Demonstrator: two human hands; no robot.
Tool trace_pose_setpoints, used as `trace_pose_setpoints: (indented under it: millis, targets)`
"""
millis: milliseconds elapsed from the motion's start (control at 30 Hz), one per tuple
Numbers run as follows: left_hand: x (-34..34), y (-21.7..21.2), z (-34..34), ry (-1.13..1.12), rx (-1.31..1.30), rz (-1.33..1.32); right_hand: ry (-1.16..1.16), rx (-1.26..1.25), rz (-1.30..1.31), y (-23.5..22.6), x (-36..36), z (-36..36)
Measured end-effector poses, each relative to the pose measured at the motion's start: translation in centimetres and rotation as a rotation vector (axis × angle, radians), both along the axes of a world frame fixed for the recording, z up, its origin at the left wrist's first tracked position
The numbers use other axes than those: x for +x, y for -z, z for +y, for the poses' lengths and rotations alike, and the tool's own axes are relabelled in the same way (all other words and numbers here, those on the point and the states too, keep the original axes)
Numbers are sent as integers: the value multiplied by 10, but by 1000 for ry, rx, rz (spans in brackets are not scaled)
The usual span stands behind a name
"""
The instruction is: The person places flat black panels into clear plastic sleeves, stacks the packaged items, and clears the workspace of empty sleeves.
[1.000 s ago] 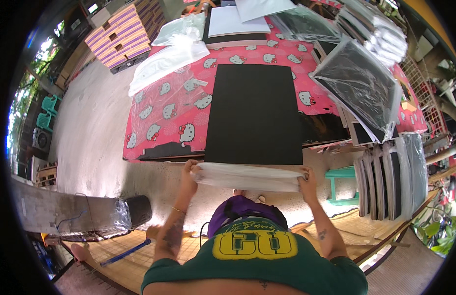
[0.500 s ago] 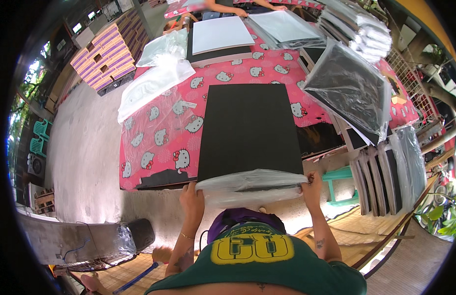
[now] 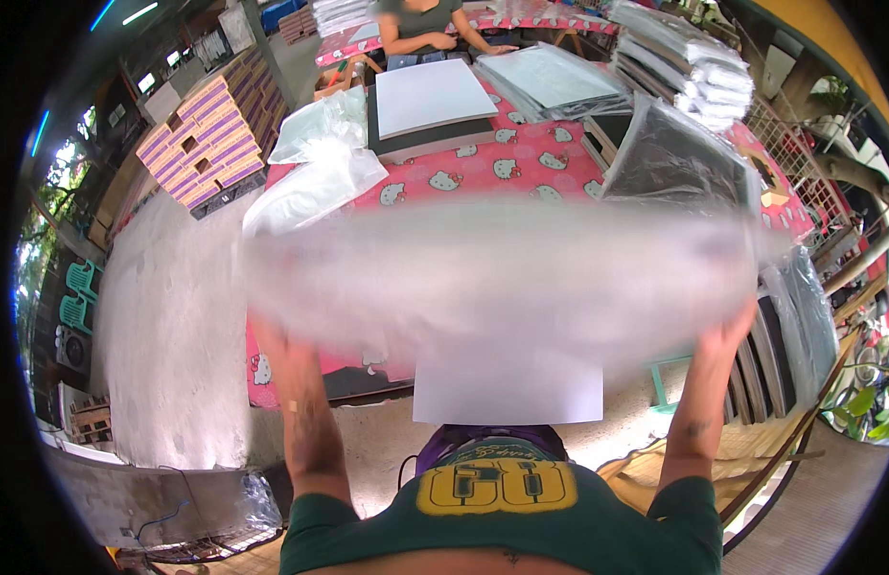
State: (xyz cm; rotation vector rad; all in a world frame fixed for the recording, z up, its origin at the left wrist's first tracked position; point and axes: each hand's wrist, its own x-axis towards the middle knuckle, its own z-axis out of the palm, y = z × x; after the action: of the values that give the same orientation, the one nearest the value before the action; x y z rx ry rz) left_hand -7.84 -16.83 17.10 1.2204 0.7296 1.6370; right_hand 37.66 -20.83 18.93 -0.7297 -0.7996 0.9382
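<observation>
A clear plastic bag (image 3: 502, 278), smeared by motion, stretches wide across the middle in front of me. My left hand (image 3: 275, 324) is at its left end and my right hand (image 3: 734, 321) at its right end, both closed on it, though blur hides the fingers. A flat white sheet or board face (image 3: 508, 391) shows below the bag, close to my body. Whether it lies inside the bag I cannot tell. The black board is out of sight behind the blur. All this is above the pink patterned table cover (image 3: 415, 184).
Ahead lie a white board stack (image 3: 435, 96), folded plastic bags (image 3: 320, 182) and bagged boards (image 3: 554, 81). More bagged boards (image 3: 684, 153) lie at the right; others (image 3: 775, 355) stand below. A person (image 3: 420, 24) is across the table. Stacked boxes (image 3: 209, 144) rise at the left.
My hands have moved apart and forward, pulling the bag up and wide. The black board has gone from view and a white surface shows near me. The person across has shifted into view.
</observation>
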Motion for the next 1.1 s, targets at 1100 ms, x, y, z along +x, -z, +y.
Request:
trace_pose_setpoints:
  millis: [1100]
  targets:
    - [286,135,214,358,-394,258,486,-640,-259,142,259,71]
